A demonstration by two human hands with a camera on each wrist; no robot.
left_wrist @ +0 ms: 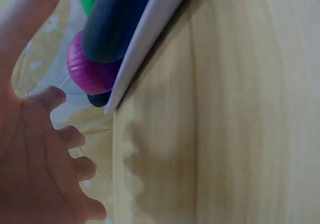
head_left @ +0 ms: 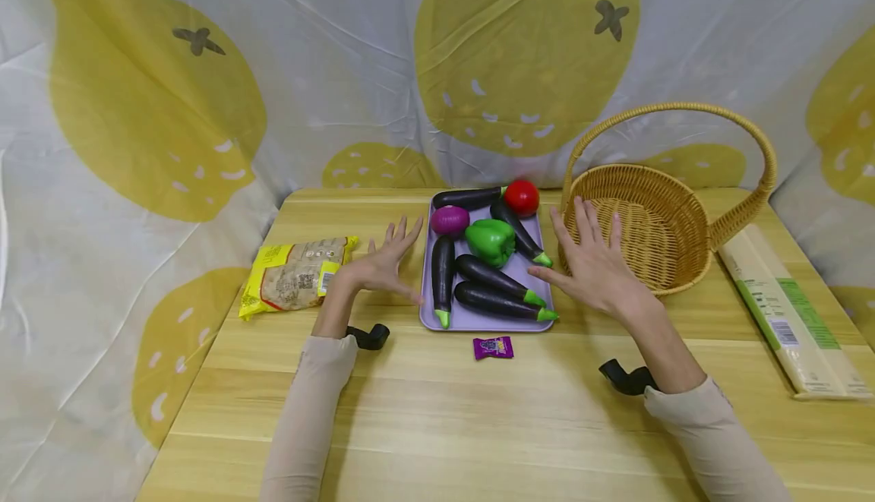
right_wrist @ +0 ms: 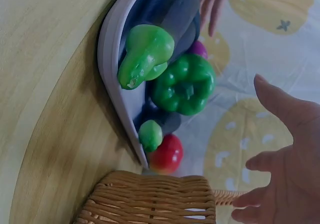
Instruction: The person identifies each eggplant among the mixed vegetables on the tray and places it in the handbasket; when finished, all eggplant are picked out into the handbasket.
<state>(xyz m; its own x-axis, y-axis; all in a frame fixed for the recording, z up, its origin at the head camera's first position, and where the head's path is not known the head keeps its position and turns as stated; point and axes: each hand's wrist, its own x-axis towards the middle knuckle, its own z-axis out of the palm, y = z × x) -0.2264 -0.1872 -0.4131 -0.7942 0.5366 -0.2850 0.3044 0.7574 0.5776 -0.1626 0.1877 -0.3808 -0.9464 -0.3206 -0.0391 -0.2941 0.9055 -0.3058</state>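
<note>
A lilac tray (head_left: 487, 326) holds several eggplants (head_left: 443, 270), a green bell pepper (head_left: 491, 241), a purple onion (head_left: 450, 220) and a red tomato (head_left: 522, 197). To the tray's left, my left hand (head_left: 386, 265) hovers with fingers spread and holds nothing; the left wrist view shows its bare palm (left_wrist: 42, 159) beside the tray. My right hand (head_left: 595, 270) hangs over the space between tray and basket, fingers spread, holding nothing. A wicker basket (head_left: 642, 228) with a tall handle stands just beyond it. In the right wrist view the eggplants' green stem ends (right_wrist: 145, 54) face the camera.
A yellow-edged clear bag (head_left: 295, 274) of tan food lies left of my left hand. In front of the tray is a small purple packet (head_left: 493, 347). A long pale-and-green package (head_left: 793, 320) lies right of the basket. Lemon-print cloth (head_left: 342, 69) hangs behind the wooden table (head_left: 478, 426).
</note>
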